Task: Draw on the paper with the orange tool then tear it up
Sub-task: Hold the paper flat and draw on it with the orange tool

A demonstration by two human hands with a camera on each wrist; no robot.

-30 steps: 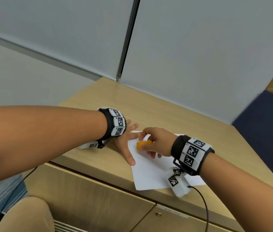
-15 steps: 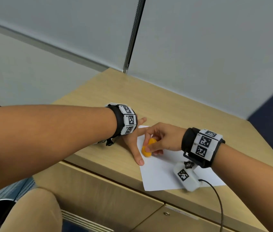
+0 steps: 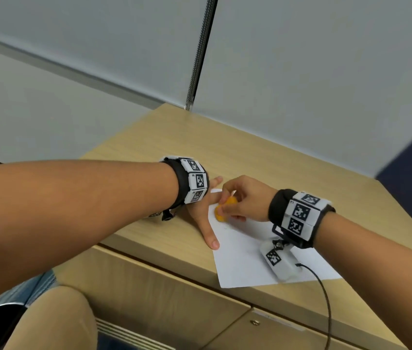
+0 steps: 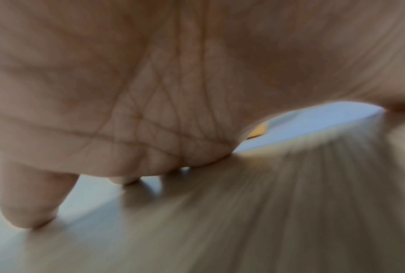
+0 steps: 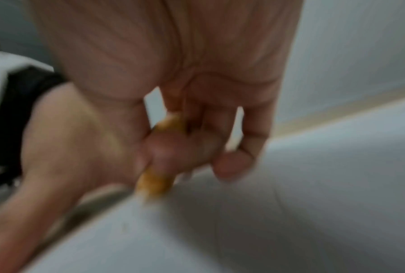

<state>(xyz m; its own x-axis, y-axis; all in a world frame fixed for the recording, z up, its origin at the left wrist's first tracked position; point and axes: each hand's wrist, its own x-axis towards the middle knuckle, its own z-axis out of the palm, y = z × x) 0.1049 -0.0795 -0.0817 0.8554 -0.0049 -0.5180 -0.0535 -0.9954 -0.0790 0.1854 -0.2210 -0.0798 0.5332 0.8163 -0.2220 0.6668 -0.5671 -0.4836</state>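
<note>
While your right hand (image 3: 246,200) pinches the orange tool (image 3: 222,212) to draw, your left hand (image 3: 201,222) lies open and flat on the edge of the paper (image 3: 242,261), likely to stop it sliding.

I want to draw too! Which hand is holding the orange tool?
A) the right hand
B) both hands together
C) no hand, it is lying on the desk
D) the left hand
A: the right hand pinches the orange tool against the paper, while the left hand lies flat at the paper's edge.
</note>
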